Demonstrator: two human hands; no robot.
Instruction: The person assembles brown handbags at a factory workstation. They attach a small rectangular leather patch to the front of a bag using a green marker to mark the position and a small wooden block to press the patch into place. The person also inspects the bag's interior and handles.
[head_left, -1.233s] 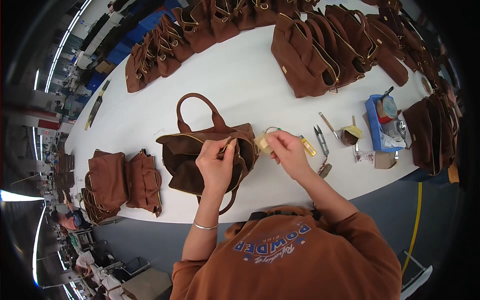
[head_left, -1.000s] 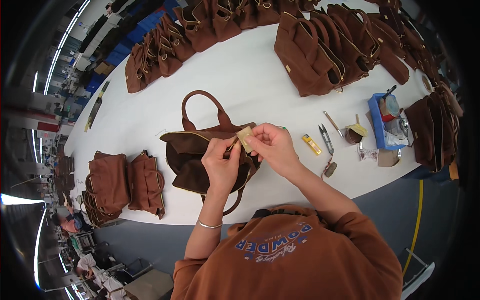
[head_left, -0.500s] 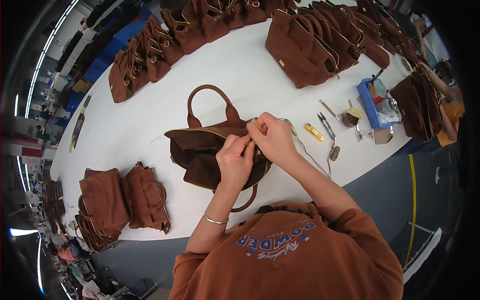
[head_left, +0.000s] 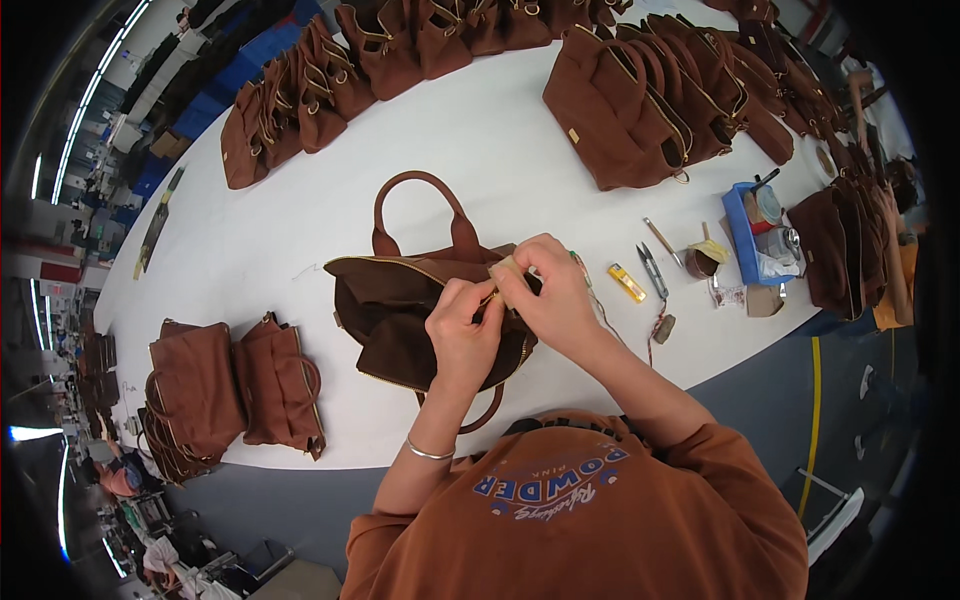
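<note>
A brown handbag (head_left: 395, 345) lies open on the white table in front of me, its dark lining showing and a gold zipper along its rim. One rounded handle stands up on its far side; the other pokes out below my wrist. With its thumb and fingers pinched, my left hand (head_left: 465, 330) grips the zipper end at the bag's right corner. My right hand (head_left: 550, 300) is closed beside it, holding a small tan piece (head_left: 507, 270), perhaps cloth or sandpaper, against that same corner. The exact spot between the fingertips is mostly hidden.
Right of the bag lie a yellow lighter-like item (head_left: 627, 282), thread snips (head_left: 652, 271) and a blue bin (head_left: 738, 235) of supplies. Finished-looking brown bags (head_left: 620, 110) crowd the far side; more bags (head_left: 200, 390) lie at left. Another person's arm (head_left: 893, 240) shows at far right.
The view has shifted slightly. Both hands stay at the bag's corner; the right hand's fingers have turned a little and the tan piece shows more.
</note>
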